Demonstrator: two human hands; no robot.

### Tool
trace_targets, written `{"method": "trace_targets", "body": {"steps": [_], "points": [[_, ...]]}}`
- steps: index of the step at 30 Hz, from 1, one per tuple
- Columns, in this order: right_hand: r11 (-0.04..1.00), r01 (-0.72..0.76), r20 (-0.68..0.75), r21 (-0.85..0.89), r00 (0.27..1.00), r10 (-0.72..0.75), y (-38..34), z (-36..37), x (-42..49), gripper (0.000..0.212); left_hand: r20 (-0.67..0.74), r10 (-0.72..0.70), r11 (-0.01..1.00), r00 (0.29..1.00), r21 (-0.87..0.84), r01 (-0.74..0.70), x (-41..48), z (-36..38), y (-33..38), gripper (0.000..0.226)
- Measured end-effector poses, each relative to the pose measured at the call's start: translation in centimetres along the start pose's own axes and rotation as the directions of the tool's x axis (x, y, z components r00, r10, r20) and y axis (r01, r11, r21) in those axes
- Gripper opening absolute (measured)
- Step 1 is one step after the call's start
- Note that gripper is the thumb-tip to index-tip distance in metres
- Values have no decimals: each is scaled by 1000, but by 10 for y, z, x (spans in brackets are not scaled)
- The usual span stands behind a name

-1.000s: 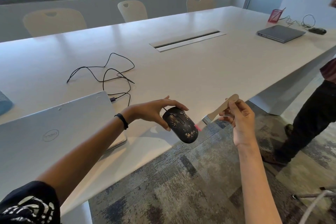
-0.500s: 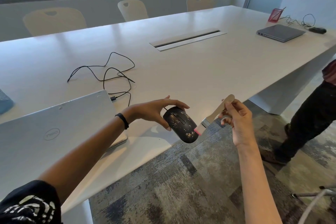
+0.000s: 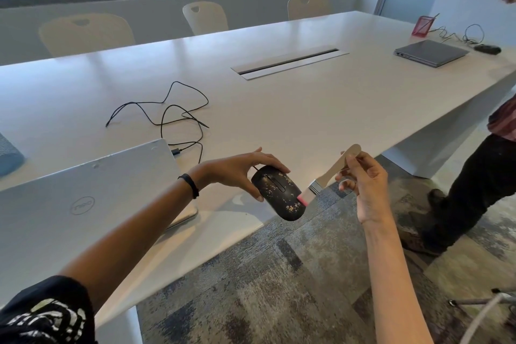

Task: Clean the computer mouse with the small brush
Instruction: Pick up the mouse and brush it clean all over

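Left hand: fingers and thumb pinched on the far end of the computer mouse, held in the air over the near edge of the surface. Right hand: fingertips closed round the handle of the small brush.

Mouse: black, glossy, oval, speckled with pale flecks across the top; a dark slot at the wheel. Long axis diagonal, near end down and to the right.

Brush: pale wooden handle, metal ferrule, pink-tipped bristles touching the mouse's right side; handle slants up to the right.

Nearby: closed silver laptop, black cable.
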State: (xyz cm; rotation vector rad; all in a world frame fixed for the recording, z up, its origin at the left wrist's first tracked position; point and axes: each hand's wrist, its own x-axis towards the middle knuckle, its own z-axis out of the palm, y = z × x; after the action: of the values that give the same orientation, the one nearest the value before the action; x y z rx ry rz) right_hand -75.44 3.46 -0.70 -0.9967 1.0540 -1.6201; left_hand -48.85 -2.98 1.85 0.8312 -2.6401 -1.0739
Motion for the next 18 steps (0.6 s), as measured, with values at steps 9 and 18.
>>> {"method": "trace_targets", "body": {"steps": [9,18], "points": [[1000,2,-7,0,1000,-2,3,0,0,14,-4,-3,1000,1000,3,3,1,0,-1,63],[1000,-5,18,-8,1000,5,4,-1,0,15,-2,-7,1000,1000,0,7,2,1,-1,63]]}}
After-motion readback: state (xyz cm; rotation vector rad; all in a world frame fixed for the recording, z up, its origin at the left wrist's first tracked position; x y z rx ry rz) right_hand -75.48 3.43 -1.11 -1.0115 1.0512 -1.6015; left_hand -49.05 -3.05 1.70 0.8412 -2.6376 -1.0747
